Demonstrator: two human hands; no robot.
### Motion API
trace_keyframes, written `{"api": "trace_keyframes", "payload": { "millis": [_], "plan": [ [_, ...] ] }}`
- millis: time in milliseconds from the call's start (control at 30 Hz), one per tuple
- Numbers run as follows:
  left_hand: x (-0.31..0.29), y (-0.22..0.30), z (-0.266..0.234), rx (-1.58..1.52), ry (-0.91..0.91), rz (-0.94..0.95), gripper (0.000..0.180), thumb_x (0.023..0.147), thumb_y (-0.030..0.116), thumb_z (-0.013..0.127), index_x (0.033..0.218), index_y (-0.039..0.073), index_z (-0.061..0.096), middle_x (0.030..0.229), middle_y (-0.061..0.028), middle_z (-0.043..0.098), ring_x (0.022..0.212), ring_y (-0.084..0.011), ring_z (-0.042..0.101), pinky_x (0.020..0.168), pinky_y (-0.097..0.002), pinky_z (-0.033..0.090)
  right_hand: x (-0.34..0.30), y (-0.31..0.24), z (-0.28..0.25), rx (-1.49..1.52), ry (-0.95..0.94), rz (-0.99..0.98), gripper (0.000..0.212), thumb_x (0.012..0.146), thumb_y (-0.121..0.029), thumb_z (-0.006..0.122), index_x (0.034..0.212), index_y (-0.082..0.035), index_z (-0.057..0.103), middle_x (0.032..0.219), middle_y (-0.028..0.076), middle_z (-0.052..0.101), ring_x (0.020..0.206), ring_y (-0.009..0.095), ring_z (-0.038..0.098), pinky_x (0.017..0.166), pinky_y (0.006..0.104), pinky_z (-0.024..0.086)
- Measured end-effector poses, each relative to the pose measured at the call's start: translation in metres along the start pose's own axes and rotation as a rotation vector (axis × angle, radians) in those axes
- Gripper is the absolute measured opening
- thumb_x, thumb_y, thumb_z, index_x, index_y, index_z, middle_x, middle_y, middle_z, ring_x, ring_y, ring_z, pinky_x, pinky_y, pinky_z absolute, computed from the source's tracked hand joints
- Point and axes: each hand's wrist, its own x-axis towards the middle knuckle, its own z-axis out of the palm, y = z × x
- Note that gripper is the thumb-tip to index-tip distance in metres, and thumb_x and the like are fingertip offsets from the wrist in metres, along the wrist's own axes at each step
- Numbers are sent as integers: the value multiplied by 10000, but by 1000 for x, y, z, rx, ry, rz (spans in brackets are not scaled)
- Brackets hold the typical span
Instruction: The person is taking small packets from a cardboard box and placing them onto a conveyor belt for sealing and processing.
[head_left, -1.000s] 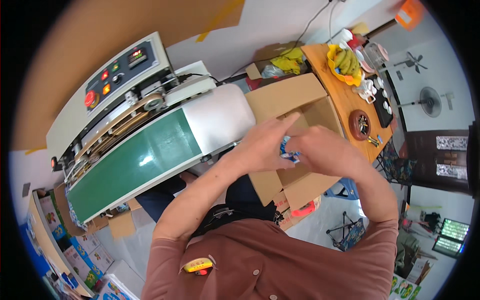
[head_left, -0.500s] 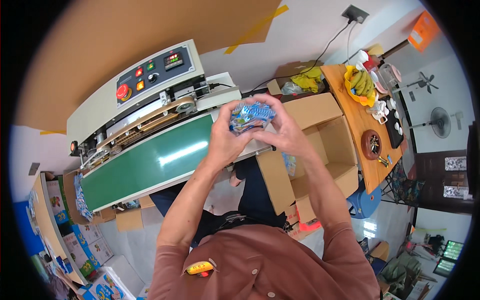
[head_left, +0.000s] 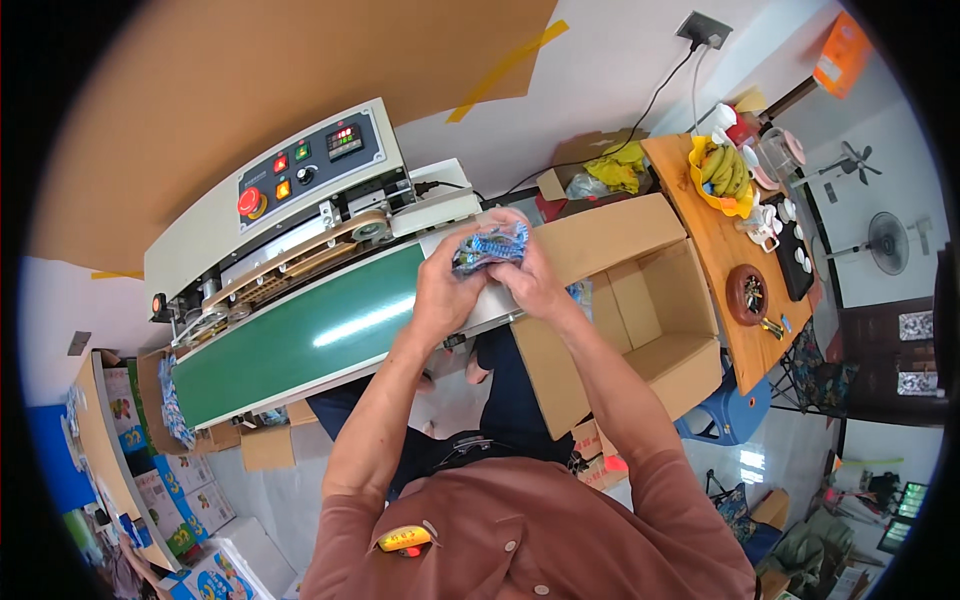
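- Left hand [head_left: 442,290] and right hand [head_left: 540,285] have swung left, from over the open carton [head_left: 553,375] to over a silver end plate [head_left: 492,306].
- Both clasp a blue-printed plastic packet [head_left: 492,248] between them; it looks light, soft and slippery, likely best cupped from both sides.
- Green conveyor belt [head_left: 300,335] runs left.
- Behind it stands a band-sealing machine [head_left: 215,225].
- Far right: bananas [head_left: 724,170].
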Motion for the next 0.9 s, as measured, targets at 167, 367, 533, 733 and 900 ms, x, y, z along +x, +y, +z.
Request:
{"api": "trace_keyframes", "payload": {
  "millis": [167,367,533,733,900],
  "plan": [
    [-7,1,4,37,105,14,677,713,-19,762,1337,38,508,1221,-156,631,1119,-257,620,940,-347,497,-14,-24,8,-87,-10,31,856,788,34,582,1528,-42,158,1397,164,452,1257,216,481,1072,335,364],
    [-5,10,3,80,102,5,658,695,-4,776,1301,5,520,1162,-193,646,1063,-316,650,918,-365,513,-10,-18,8,-44,-6,-85,842,820,-9,600,1529,-55,146,1421,178,438,1296,224,446,1089,347,342],
    [-16,16,-1,21,73,-100,573,718,6,772,1244,-3,545,1067,-136,682,965,-234,676,866,-325,530,-13,-25,20,68,9,22,771,879,-83,611,1516,-22,181,1408,169,452,1296,220,446,1088,338,345],
    [-49,42,-7,-516,249,-193,446,752,20,781,1149,15,579,1028,-52,681,906,-113,644,819,-269,529,-35,-47,55,152,19,63,566,974,-159,550,1451,44,324,1379,133,478,1242,190,476,1065,317,359],
    [-87,33,-14,-793,146,-316,415,781,-6,755,1156,27,580,1041,-46,671,897,-104,637,804,-264,533,-44,-42,87,55,96,15,503,1001,-194,500,1419,61,381,1428,179,437,1325,245,419,1117,335,300]
  ]
}}
